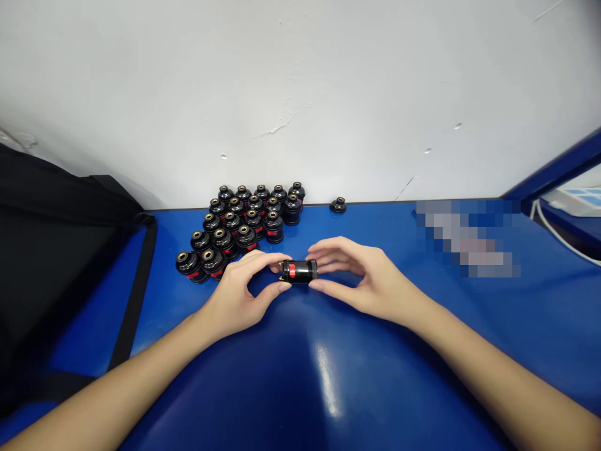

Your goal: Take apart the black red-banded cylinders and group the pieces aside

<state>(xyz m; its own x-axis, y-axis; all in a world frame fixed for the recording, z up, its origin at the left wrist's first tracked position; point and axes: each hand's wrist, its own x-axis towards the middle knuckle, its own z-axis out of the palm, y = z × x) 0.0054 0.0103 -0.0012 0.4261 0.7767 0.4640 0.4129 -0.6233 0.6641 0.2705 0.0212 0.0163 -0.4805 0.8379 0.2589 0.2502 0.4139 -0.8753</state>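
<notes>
- Left hand point(241, 285) is pinching one end of a black canister point(300, 271) between thumb and fingertips; the right hand point(366, 275) is grasping its other end the same way.
- The black canister is lying on its side between the hands, above or on the blue desk point(300, 376); contact is not clear.
- Its long axis is running left to right, nearly level; gold prongs point(281, 271) are pointing left, and the red label point(293, 270) is facing the camera.
- Upright canisters point(223, 240) are standing in rows beyond the left hand.
- A small black cap point(338, 205) is resting near the wall point(282, 94).
</notes>
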